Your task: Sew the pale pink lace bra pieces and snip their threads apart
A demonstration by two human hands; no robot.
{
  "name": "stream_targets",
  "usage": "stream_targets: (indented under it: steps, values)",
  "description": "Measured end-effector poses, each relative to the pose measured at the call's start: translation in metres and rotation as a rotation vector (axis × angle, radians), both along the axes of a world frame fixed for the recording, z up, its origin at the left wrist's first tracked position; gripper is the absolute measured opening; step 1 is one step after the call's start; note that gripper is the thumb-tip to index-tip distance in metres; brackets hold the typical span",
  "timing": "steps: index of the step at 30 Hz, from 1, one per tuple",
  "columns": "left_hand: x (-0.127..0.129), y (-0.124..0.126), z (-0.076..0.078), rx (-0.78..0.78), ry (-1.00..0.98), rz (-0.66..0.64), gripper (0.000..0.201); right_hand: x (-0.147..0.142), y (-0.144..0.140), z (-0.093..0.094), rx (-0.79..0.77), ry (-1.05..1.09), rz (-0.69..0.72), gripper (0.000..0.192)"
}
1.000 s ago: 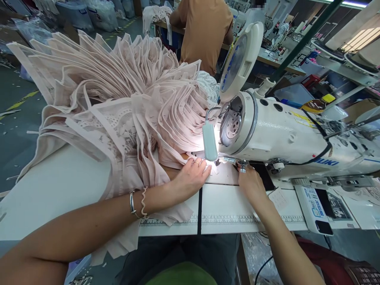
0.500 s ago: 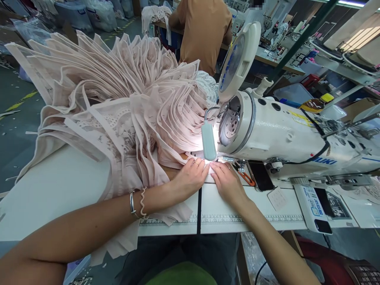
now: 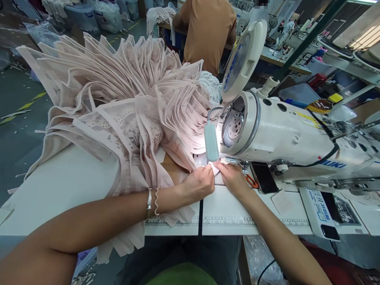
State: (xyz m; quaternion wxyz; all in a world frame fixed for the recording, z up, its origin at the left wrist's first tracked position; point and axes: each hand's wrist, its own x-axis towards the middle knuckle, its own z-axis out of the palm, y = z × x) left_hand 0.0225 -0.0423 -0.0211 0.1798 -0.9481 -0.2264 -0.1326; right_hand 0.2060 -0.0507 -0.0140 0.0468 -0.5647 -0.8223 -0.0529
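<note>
A small pale-pink fabric piece (image 3: 214,168) lies brightly lit at the foot of the sewing head, pinched between both hands. The left hand (image 3: 199,183) is curled narrow, thumb and forefinger closed on the piece's near edge. The right hand (image 3: 234,178) meets it from the other side, fingertips closed on the same piece, so the cloth sits just ahead of both sets of fingertips. The glare there is strong, so whether the piece is already under the presser foot is hard to tell; it looks to be only being lined up, with no stitching visible yet.

Left of and beyond the left hand, a large fanned stack of pale-pink lace-trimmed fabric pieces (image 3: 118,103) covers much of the white worktable (image 3: 71,190), and the left forearm rests against its lower edge. That suggests many pieces are on hand, though which are finished cannot be judged. Just past the fingertips hangs a pale-green lamp (image 3: 211,140) on the white industrial sewing machine (image 3: 285,134). Right of the right hand lie orange-handled snips (image 3: 251,181) and a dark phone (image 3: 264,178). Farther off, a person in an orange-brown shirt (image 3: 208,27) sits at another station.
</note>
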Motion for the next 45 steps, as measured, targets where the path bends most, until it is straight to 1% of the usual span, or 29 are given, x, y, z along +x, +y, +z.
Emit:
stream_targets:
  steps: [3,6,8,12,15,17,21,24,28,31,36,40,45]
  values:
    - [0.013,-0.001,-0.004,-0.042,-0.066,0.027,0.031,0.000,0.002,-0.001,0.017,0.028,0.000,0.049]
    - [0.018,-0.002,-0.005,-0.057,-0.103,0.050,0.031,-0.002,0.000,-0.002,0.045,0.024,-0.005,0.048]
    - [0.018,-0.002,-0.006,-0.040,-0.120,0.056,0.032,-0.002,-0.002,-0.003,0.075,0.009,-0.008,0.047]
    - [0.013,-0.003,-0.009,0.018,-0.175,0.029,0.032,-0.002,-0.006,-0.008,0.141,0.005,0.002,0.048]
    - [0.008,-0.009,-0.013,0.108,-0.217,0.077,0.034,-0.001,-0.008,-0.011,0.182,-0.021,0.006,0.048]
    - [0.006,-0.013,-0.013,0.136,-0.202,0.103,0.036,-0.001,-0.008,-0.013,0.212,-0.038,0.017,0.045]
    - [0.005,-0.017,-0.011,0.104,-0.113,0.112,0.038,-0.002,-0.009,-0.014,0.257,-0.056,0.023,0.043]
    - [0.005,-0.016,-0.009,0.104,-0.097,0.117,0.040,-0.004,-0.009,-0.012,0.259,-0.068,0.013,0.041]
    - [0.005,-0.015,-0.010,0.123,-0.116,0.108,0.039,-0.004,-0.007,-0.008,0.297,-0.083,0.050,0.036]
    - [0.006,-0.014,-0.012,0.149,-0.148,0.097,0.038,-0.005,-0.006,-0.007,0.283,-0.071,0.059,0.033]
    - [0.005,-0.014,-0.009,0.157,-0.087,0.101,0.040,-0.007,-0.007,-0.006,0.214,-0.038,0.026,0.037]
    - [0.005,-0.015,-0.007,0.161,-0.079,0.098,0.040,-0.004,-0.006,-0.008,0.172,-0.023,0.016,0.038]
    - [0.005,-0.016,-0.009,0.154,-0.076,0.098,0.040,0.000,-0.003,-0.011,0.208,0.020,0.057,0.039]
